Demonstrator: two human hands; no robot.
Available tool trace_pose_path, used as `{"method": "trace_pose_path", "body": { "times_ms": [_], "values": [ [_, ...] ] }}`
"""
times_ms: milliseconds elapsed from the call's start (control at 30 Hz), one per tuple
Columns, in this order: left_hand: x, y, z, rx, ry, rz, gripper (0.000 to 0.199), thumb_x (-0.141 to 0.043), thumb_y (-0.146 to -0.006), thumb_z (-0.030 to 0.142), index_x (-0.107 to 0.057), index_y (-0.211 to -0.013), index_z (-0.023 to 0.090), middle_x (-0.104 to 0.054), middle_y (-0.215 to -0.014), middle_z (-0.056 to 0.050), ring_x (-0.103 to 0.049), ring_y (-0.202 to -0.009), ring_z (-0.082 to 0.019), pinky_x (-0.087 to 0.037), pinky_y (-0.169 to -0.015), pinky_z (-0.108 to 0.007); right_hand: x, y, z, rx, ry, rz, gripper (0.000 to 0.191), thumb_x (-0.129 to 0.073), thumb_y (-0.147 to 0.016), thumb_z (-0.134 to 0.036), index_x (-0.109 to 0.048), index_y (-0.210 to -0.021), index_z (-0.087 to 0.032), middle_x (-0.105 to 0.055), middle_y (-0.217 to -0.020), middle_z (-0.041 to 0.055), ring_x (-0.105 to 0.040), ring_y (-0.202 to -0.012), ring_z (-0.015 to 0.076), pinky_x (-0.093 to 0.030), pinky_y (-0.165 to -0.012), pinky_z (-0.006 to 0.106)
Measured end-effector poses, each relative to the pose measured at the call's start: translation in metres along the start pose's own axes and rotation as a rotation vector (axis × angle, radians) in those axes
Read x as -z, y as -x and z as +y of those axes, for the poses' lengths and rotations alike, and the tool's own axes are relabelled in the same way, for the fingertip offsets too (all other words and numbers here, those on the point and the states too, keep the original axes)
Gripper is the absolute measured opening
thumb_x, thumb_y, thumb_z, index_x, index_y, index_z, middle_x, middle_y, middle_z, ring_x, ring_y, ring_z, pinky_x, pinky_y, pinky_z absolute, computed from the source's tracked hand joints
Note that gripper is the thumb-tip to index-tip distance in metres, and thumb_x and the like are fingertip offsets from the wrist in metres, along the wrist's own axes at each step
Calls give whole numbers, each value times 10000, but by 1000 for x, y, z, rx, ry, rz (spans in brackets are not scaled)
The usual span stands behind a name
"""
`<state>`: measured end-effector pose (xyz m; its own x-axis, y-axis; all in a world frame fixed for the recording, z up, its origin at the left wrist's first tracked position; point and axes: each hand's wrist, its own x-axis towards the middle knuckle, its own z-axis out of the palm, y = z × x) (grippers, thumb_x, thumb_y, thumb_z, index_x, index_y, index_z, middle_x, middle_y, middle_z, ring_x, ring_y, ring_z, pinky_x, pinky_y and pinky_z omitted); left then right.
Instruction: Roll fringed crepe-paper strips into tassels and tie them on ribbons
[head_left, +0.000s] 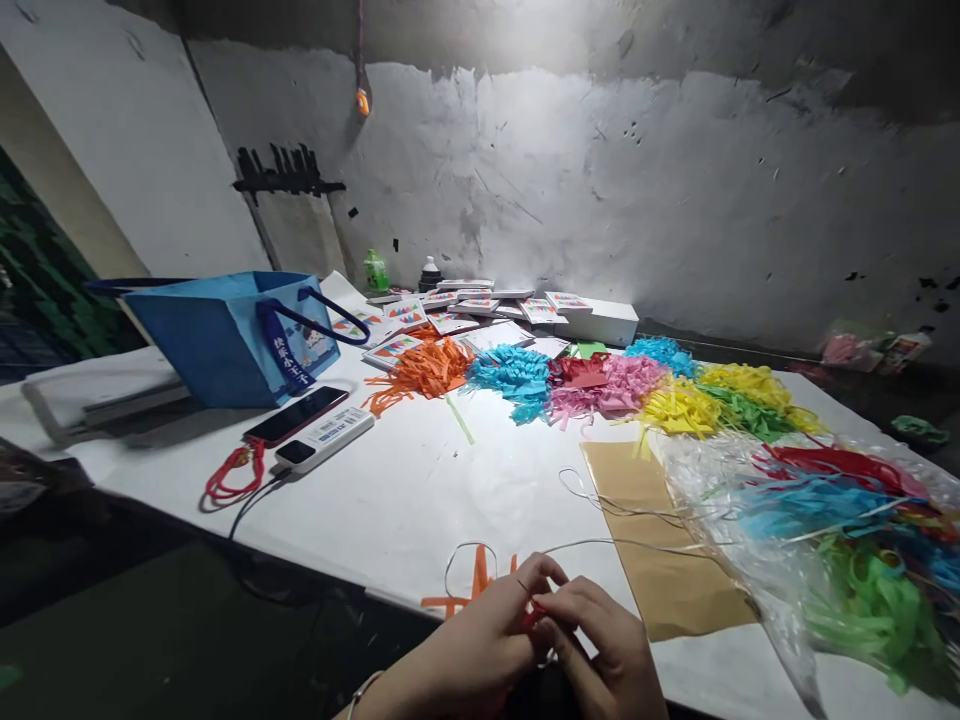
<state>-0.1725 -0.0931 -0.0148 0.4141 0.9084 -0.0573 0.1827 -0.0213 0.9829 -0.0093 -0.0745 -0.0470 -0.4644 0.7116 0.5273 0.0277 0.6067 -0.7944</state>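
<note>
From the head view, your left hand [491, 640] and right hand [611, 640] meet at the near edge of a white table [450, 490], fingertips pinched narrow on a red strip [534, 615], partly hidden between them. Orange strips [478, 575] and white string [600, 541] lie just beyond your grip, brown paper [667, 585] to its right, paper tassels [517, 372] farther ahead.

Left hand [495, 625] and right hand [611, 635] are meeting at the near edge of the bench [427, 490], fingers bending inward, fingertips pinching close together. Backs facing mostly upward. Left forearm [420, 675] is slanting in toward that edge.
</note>
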Motion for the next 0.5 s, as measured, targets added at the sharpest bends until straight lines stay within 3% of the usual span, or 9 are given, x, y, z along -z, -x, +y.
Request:
{"method": "trace_pose_path", "body": {
  "times_ms": [100,233,367,500],
  "values": [
    [1,2,-4,-4,98,-25,246,-627,-828,200,-554,-1063,210,-544,-897,17,-501,-771,-146,-419,-705,-263,1,2,-1,-109,-39,111,133,-579,-950,-287,-697,-900,-253,-659,-802,-13,-626,-757,125,-470,-710,203],
    [1,5,-15,35,378,-11,310,-612,-922,451,-583,-1045,167,-569,-824,-6,-544,-696,-137,-424,-656,-264,2,4,-3,-292,-101,305,205,-599,-935,-384,-700,-812,-254,-612,-721,-29,-593,-679,114,-451,-645,195],
    [0,6,-21,67,314,169,430,-640,-886,563,-651,-864,133,-578,-701,-14,-509,-638,-130,-378,-590,-241,3,8,-1,-328,-92,433,139,-672,-877,-391,-746,-851,-276,-595,-665,-49,-531,-559,90,-440,-570,182],
    [-3,10,-18,18,235,400,454,-675,-847,589,-688,-998,161,-621,-814,-29,-513,-696,-142,-403,-634,-248,-2,19,2,-292,61,566,112,-681,-864,-344,-767,-889,-276,-664,-692,-35,-566,-544,92,-463,-562,175]
  ]
}}
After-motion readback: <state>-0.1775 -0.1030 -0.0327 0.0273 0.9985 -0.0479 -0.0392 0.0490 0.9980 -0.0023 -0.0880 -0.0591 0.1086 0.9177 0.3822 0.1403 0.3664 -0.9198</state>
